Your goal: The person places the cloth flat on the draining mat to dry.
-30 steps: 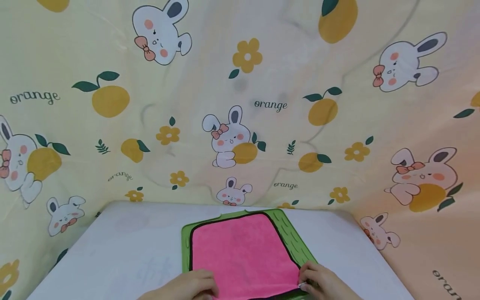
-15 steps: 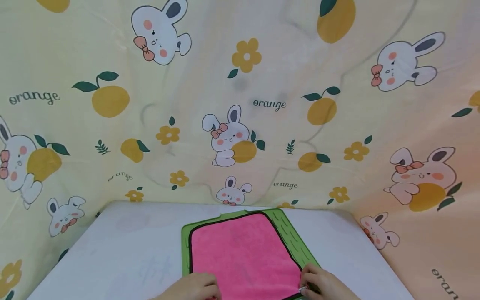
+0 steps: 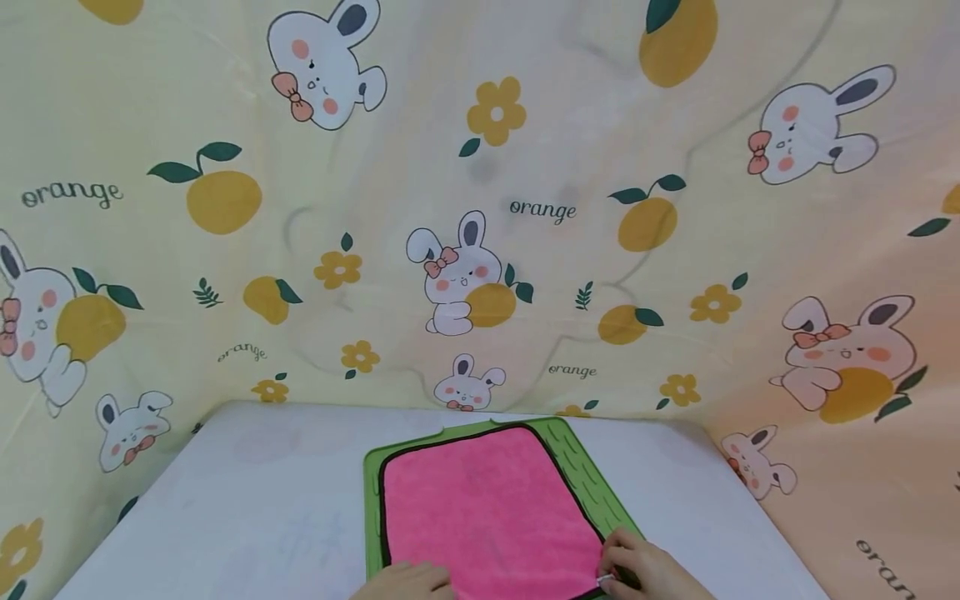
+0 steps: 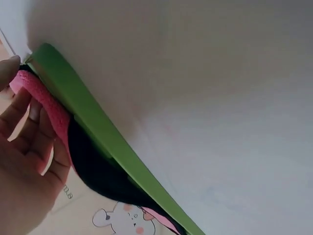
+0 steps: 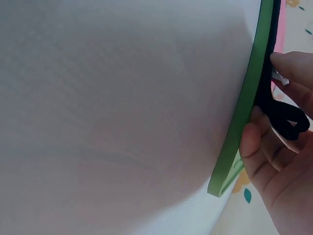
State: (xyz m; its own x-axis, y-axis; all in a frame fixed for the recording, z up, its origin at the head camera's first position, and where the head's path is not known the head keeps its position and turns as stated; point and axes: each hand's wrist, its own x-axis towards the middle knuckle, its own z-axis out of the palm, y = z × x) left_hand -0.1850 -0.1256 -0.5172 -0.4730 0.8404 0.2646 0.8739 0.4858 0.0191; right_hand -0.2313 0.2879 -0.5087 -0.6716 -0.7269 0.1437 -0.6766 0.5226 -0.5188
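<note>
A pink towel (image 3: 487,508) with black edging lies flat on a green mat (image 3: 592,483) on the white table (image 3: 247,500). My left hand (image 3: 408,579) is at the towel's near left corner, at the bottom of the head view. In the left wrist view, the left hand (image 4: 19,90) pinches the pink towel (image 4: 41,95) between thumb and fingers, beside the green mat (image 4: 98,127). My right hand (image 3: 611,571) is at the near right corner. In the right wrist view, the right hand (image 5: 264,98) pinches the towel's black edge (image 5: 281,115) against the green mat (image 5: 244,112).
A yellow cloth backdrop (image 3: 480,208) printed with rabbits and oranges hangs behind and on both sides of the table. The table's bare white top (image 5: 122,98) lies to the left and right of the mat.
My left hand has slid a little lower and to the right at the towel's near edge. The right hand stays at its corner. The towel stays flat on the mat.
</note>
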